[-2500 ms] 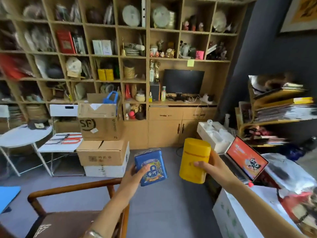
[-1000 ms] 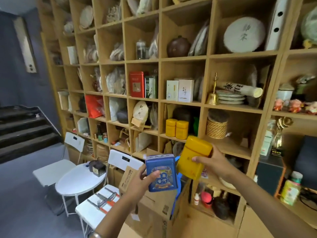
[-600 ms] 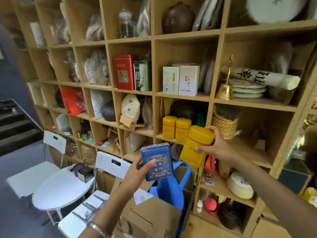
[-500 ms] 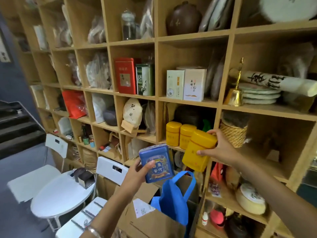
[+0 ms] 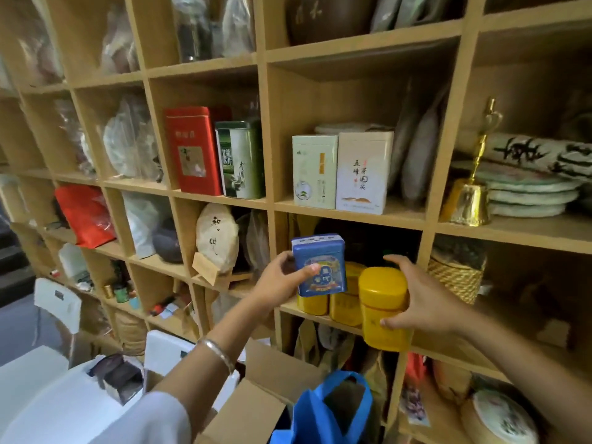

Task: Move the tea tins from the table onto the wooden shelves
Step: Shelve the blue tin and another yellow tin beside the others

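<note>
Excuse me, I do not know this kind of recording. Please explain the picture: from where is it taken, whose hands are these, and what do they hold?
There is no machine here. A person wears one camera on the head, looking forward and down, so you see that person's own two bare hands before tall wooden shelves with many compartments. The left hand holds a blue rectangular tea tin upright. The right hand holds a yellow rounded tea tin at the front edge of one compartment. In that compartment two smaller yellow tins already stand, partly hidden. Below are an open cardboard box and a blue bag.
</note>
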Motion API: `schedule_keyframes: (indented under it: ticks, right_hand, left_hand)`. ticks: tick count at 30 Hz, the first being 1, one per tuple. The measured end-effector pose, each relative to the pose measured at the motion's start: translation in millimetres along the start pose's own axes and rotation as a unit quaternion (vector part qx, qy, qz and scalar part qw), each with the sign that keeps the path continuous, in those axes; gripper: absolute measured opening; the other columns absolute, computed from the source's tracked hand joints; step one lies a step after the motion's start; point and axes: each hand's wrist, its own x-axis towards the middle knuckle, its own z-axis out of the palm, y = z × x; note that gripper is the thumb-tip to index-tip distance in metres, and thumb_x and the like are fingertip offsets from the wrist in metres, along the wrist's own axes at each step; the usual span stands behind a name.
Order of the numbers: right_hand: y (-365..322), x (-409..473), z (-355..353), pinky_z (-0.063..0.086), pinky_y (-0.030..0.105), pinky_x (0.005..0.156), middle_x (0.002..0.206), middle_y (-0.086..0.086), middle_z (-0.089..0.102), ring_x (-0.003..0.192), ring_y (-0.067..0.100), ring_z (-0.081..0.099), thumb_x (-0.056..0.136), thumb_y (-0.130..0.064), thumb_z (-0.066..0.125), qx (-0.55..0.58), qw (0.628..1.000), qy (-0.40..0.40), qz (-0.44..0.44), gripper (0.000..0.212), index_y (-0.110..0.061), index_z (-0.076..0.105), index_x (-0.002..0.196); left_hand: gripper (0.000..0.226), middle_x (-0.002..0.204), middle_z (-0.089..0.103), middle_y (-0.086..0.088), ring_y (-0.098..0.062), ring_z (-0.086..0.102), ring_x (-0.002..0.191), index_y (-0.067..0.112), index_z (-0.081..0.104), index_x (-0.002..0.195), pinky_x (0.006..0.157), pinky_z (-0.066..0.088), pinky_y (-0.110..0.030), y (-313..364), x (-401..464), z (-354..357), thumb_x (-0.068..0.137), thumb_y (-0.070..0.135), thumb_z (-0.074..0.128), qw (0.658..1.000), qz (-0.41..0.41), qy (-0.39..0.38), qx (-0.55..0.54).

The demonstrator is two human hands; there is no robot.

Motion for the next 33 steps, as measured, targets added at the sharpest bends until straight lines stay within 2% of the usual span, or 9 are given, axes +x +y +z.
schedule_keyframes:
  ticks: [2,9,14,16,19,22,26,30,33]
  right_hand:
    - [0,-2,0,0.041,0.033,0.097,0.13,-0.011,0.033,0.118,0.012,0.039,0.051,-0.06,0.081,-0.016,1.0,0.012,0.005,0.117,-0.041,0.013,0.144]
    - [-7,-10,3,0.036,0.025,0.091,0.137,-0.007,0.036,0.112,0.008,0.037,0.052,-0.062,0.08,-0.067,0.996,0.04,0.05,0.106,-0.037,0.021,0.138]
    - [-12,-14,6,0.035,0.023,0.087,0.135,-0.009,0.035,0.11,0.007,0.038,0.05,-0.064,0.077,-0.072,0.993,0.046,0.08,0.106,-0.036,0.022,0.136]
    - [-14,-14,8,0.034,0.022,0.086,0.134,-0.01,0.035,0.109,0.007,0.038,0.05,-0.064,0.077,-0.08,0.992,0.049,0.087,0.106,-0.036,0.022,0.136]
    - [-17,-13,11,0.036,0.023,0.088,0.134,-0.01,0.035,0.111,0.009,0.039,0.05,-0.065,0.077,-0.085,0.99,0.051,0.097,0.106,-0.035,0.022,0.137]
    - [-22,-9,15,0.037,0.024,0.088,0.129,-0.01,0.033,0.11,0.01,0.04,0.052,-0.064,0.078,-0.092,0.989,0.049,0.1,0.105,-0.033,0.022,0.136]
    - [-30,0,20,0.04,0.025,0.089,0.121,-0.011,0.027,0.109,0.01,0.039,0.055,-0.063,0.077,-0.13,0.987,0.042,0.088,0.105,-0.028,0.021,0.137]
    - [-35,7,21,0.042,0.028,0.095,0.132,-0.004,0.034,0.116,0.014,0.039,0.058,-0.065,0.072,-0.223,0.973,0.02,0.053,0.103,-0.025,0.021,0.138]
    - [-36,15,19,0.04,0.029,0.094,0.128,0.001,0.044,0.114,0.017,0.037,0.058,-0.067,0.069,-0.318,0.948,0.022,0.027,0.102,-0.016,0.032,0.138]
  left_hand:
    - [0.05,0.116,0.067,0.004,-0.004,0.069,0.099,0.03,0.056,0.115,0.072,0.056,-0.018,0,25,5,0.072,0.04,0.078,0.999,0.002,-0.046,0.008]
    - [0.044,0.11,0.067,0.009,0.002,0.066,0.093,0.025,0.055,0.117,0.064,0.053,-0.01,-8,86,13,0.079,0.028,0.077,0.993,0.022,-0.105,0.042]
    - [0.049,0.108,0.067,0.011,0.0,0.067,0.095,0.025,0.056,0.117,0.066,0.053,-0.012,-11,113,13,0.075,0.033,0.079,0.985,0.019,-0.16,0.057]
    - [0.043,0.105,0.068,0.013,0.005,0.068,0.091,0.031,0.056,0.11,0.065,0.053,-0.011,-11,121,12,0.074,0.034,0.079,0.979,0.017,-0.189,0.068]
    - [0.051,0.103,0.067,0.016,0.01,0.067,0.088,0.033,0.056,0.108,0.064,0.052,-0.008,-11,129,9,0.065,0.042,0.081,0.972,0.023,-0.218,0.086]
    - [0.062,0.105,0.063,0.018,0.002,0.064,0.094,0.03,0.053,0.115,0.068,0.05,-0.012,-10,137,3,0.062,0.049,0.081,0.966,0.024,-0.227,0.124]
    - [0.055,0.105,0.059,0.018,-0.001,0.059,0.097,0.032,0.048,0.116,0.071,0.047,-0.016,-10,144,-4,0.072,0.043,0.079,0.961,0.007,-0.231,0.154]
    - [0.071,0.111,0.057,0.014,-0.005,0.058,0.103,0.029,0.042,0.126,0.076,0.049,-0.02,-13,147,-6,0.069,0.043,0.081,0.964,0.008,-0.224,0.143]
    - [0.075,0.109,0.058,0.016,-0.003,0.058,0.102,0.031,0.04,0.124,0.075,0.049,-0.019,-14,146,-6,0.063,0.046,0.081,0.965,0.01,-0.226,0.133]
